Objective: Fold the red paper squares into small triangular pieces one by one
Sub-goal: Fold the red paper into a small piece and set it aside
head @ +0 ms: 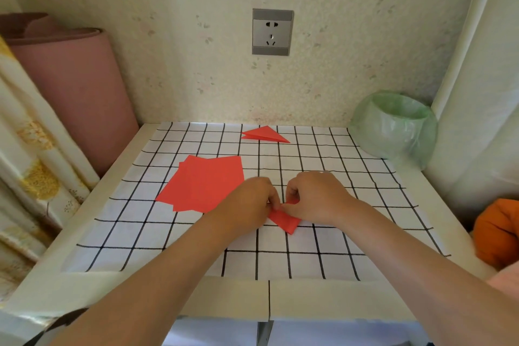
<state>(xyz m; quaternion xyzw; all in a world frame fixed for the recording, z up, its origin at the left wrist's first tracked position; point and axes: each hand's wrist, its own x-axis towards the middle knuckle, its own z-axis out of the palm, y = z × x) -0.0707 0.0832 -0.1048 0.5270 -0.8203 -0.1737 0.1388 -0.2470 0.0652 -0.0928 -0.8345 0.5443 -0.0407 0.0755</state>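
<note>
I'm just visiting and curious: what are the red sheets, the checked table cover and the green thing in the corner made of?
The red sheets look like thin matte paper: flat, sharp-edged, and the folded piece holds crisp creases. The checked cover seems smooth plastic or coated sheet, with faint fold lines. The green thing looks like a thin, translucent, wrinkled plastic bag, probably lining a bin.

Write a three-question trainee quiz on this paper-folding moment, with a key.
1. True or false: the left hand and the right hand both pinch the red piece being folded.
2. Fill in: the stack of unfolded red squares lies to the ___ of the hands.
3. The finished triangle lies: A) on the stack, B) alone, beyond the stack, C) under the right hand.

Key: 1 true; 2 left; 3 B.
</note>
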